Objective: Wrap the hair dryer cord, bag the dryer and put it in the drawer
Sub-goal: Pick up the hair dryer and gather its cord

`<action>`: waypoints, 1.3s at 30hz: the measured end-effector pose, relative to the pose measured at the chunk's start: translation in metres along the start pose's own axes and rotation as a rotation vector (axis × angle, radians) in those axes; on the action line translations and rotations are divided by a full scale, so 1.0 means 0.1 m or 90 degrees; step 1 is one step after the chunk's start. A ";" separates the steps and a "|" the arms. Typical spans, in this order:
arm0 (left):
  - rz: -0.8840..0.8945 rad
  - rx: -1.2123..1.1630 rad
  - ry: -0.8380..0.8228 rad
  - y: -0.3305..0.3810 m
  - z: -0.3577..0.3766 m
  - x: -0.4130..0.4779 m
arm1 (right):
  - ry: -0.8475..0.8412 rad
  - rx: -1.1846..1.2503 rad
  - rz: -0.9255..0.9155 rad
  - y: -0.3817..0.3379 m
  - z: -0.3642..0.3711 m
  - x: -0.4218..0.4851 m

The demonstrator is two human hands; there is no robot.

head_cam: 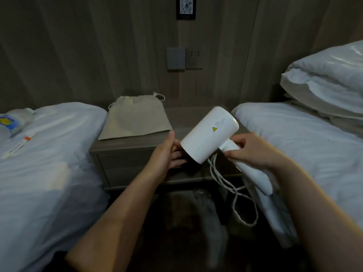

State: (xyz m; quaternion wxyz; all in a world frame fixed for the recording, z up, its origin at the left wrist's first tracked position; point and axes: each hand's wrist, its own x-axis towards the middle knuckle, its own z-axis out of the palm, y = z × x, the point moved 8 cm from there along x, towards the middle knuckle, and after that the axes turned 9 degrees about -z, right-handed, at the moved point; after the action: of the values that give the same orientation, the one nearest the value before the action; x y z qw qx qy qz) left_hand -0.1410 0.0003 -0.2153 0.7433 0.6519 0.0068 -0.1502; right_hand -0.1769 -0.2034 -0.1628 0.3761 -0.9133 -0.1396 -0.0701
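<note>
A white hair dryer is held in the air in front of the nightstand. My right hand grips it where the handle meets the barrel. My left hand is at the barrel's open end, thumb up and fingers reaching under the nozzle; whether they grip it is unclear. The white cord hangs in loose loops below the dryer. A beige drawstring bag lies flat on the nightstand top, to the left. The drawer front under the top is closed.
White-sheeted beds flank the nightstand, one on the left and one on the right with stacked pillows. A plastic bottle and a small tube lie on the left bed. Wall switches and a socket sit above.
</note>
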 end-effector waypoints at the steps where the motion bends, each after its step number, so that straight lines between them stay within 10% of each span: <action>1: 0.034 0.054 0.008 0.03 -0.02 -0.02 | -0.025 0.001 -0.011 0.00 0.04 -0.01; 7: 0.116 0.388 -0.094 0.06 0.23 -0.23 | -0.145 0.009 -0.069 0.02 0.45 0.02; 14: 0.131 0.386 -0.055 0.05 -0.07 -0.23 | 0.011 0.678 0.077 0.47 0.23 0.04; 23: 0.114 0.252 0.000 0.23 -0.47 -0.20 | 0.113 0.671 0.329 0.79 0.28 -0.15; 31: 0.147 0.413 -0.007 0.35 -0.59 -0.26 | 0.119 0.456 0.108 0.56 0.08 -0.04; 39: 0.101 0.381 -0.190 0.05 -0.18 -0.29 | 0.074 0.652 0.053 0.27 0.14 -0.01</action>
State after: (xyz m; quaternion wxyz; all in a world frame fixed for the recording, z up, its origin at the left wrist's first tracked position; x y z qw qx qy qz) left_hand -0.1643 0.0249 -0.2073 0.5214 0.8104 -0.1967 -0.1809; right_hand -0.1693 -0.2123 -0.1906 0.7846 -0.6115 -0.0981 -0.0285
